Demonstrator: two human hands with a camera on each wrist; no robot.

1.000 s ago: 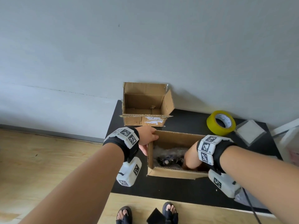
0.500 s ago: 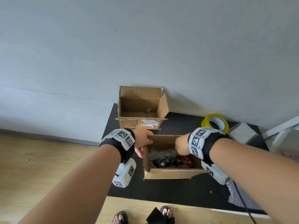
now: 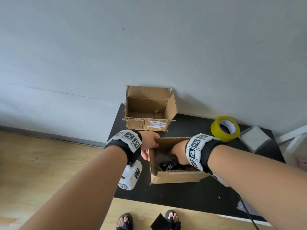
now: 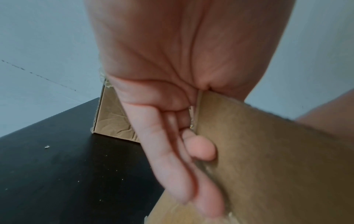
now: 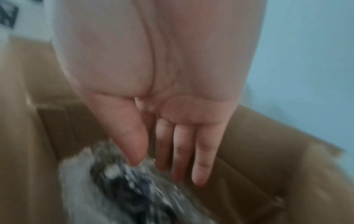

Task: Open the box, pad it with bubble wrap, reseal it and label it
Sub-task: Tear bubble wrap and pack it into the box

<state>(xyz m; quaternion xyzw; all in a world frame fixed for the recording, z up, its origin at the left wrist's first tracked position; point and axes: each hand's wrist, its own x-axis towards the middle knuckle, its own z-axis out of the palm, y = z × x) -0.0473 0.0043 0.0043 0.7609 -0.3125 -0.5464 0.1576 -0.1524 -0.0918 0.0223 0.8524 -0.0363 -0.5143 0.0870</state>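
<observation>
Cardboard, near: the open brown cardboard box sits on the black table, closest to the person; every place below is given from this box.
Left hand: the left hand clasps the box's left wall at the far corner, thumb inside the rim, fingers lying straight down the outer face, pinching the wall.
Right hand: the right hand reaches down inside the box; its fingers are straight and close together, thumb alongside, tips on the wrap, curled round nothing.
Padding: clear bubble wrap lies in the box over dark small items; what they are is too blurred to tell.
Box axis: its long axis runs left to right across the table, mouth pointing straight up, flaps not folded over.
Done, as I judge: opened, and wrap put in; it looks like the padding is being tucked down.
Left to do: close the flaps, tape, label.
Beyond the box, right: a yellow roll of packing tape lies untouched, a grey flat square packet further right of it.
Beyond the box, far: a second empty brown cardboard carton stands against the grey wall, mouth up, torn white label remnants on its front.
Right of the box, near edge: a scrap of clear wrap on the table.
</observation>
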